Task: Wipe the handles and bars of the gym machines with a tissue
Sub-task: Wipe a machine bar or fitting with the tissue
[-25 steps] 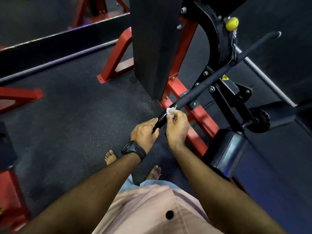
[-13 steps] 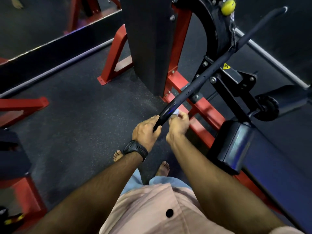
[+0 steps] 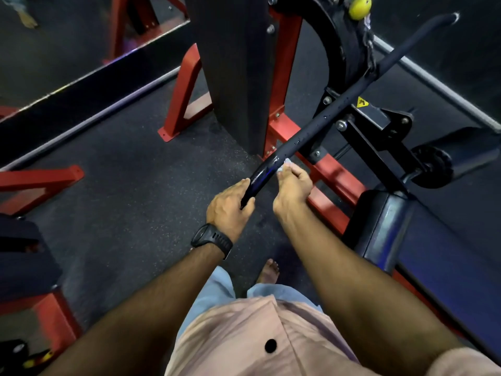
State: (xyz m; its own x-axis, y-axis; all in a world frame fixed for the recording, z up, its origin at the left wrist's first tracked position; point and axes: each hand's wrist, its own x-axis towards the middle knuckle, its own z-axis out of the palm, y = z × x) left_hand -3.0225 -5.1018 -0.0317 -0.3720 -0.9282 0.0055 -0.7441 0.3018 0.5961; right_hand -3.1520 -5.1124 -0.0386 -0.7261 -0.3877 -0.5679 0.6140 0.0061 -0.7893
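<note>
A long black bar (image 3: 320, 123) of a red-framed gym machine runs from upper right down to my hands, with droplets on its surface. My left hand (image 3: 229, 204), a black watch on its wrist, grips the bar's near end. My right hand (image 3: 292, 185) pinches a small white tissue (image 3: 286, 163) and holds it against the bar's right side just above my left hand. Most of the tissue is hidden by my fingers.
The machine's black weight-stack cover (image 3: 233, 69) and red frame (image 3: 282, 85) stand straight ahead. A padded black seat (image 3: 385, 226) is at the right, beside my right forearm. A yellow knob (image 3: 359, 5) sits at top. More red frames (image 3: 40, 180) stand left on dark rubber floor.
My right hand with the tissue has slid from the top of the bar round to its right side. My left hand keeps its grip on the bar's end. The view has shifted slightly.
</note>
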